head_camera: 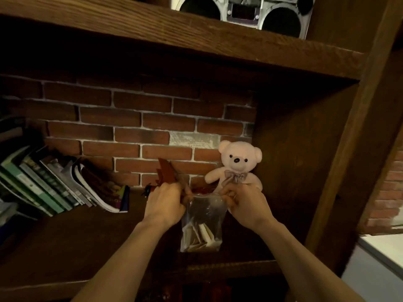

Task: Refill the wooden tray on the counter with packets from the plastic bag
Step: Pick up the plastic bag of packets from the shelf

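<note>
A clear plastic bag (201,223) hangs over the dark wooden shelf (65,247), with several pale packets (200,236) lying in its bottom. My left hand (165,203) grips the bag's top left edge and also holds brown packets (166,173) that stick up above the fingers. My right hand (242,201) pinches the bag's top right edge, so the mouth is held between both hands. Some reddish packets show just behind the bag's mouth. The wooden tray is not in view.
A pink teddy bear (236,166) sits against the brick wall (130,131) right behind the bag. Leaning books (54,184) fill the shelf's left side. A boombox (242,12) stands on the shelf above. A wooden post (353,149) rises at right.
</note>
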